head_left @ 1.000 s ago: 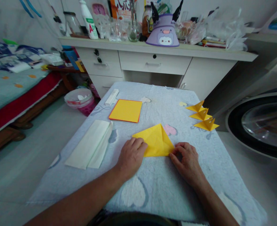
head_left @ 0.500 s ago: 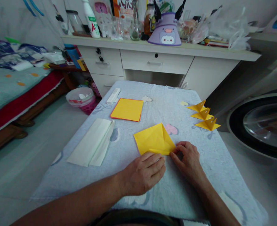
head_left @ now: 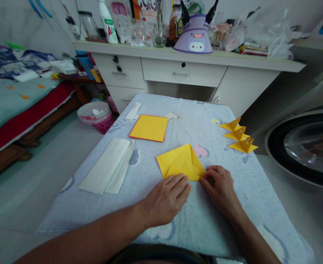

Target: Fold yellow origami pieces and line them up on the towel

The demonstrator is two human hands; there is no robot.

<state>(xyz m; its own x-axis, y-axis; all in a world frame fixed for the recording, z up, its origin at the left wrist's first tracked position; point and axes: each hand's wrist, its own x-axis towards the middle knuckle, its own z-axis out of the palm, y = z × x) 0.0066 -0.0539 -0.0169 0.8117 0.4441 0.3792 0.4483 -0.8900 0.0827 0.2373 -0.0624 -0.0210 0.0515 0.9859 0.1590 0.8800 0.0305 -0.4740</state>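
Note:
A yellow sheet of origami paper (head_left: 181, 161), partly folded and creased, lies on the cloth-covered table before me. My left hand (head_left: 168, 200) presses on its near edge, fingers stretched out flat and close together. At the paper's near right corner, my right hand (head_left: 219, 185) pinches the tip between thumb and forefinger. Farther off lies a stack of square paper (head_left: 149, 127), yellow on top with an orange-red edge below. Three folded yellow paper pieces (head_left: 242, 145) with upright points stand in an overlapping row at the right.
A folded white paper towel (head_left: 107, 167) lies left of my hands, with a small white box (head_left: 133, 112) beyond it. Behind the table (head_left: 202, 223) stands a white cabinet (head_left: 177, 71) crowded with jars and a purple visor (head_left: 193, 36). A washing machine (head_left: 309, 135) stands at right.
My left hand's fingers have moved slightly up onto the near edge, and the raised fold there now lies flatter. My right hand still holds the corner.

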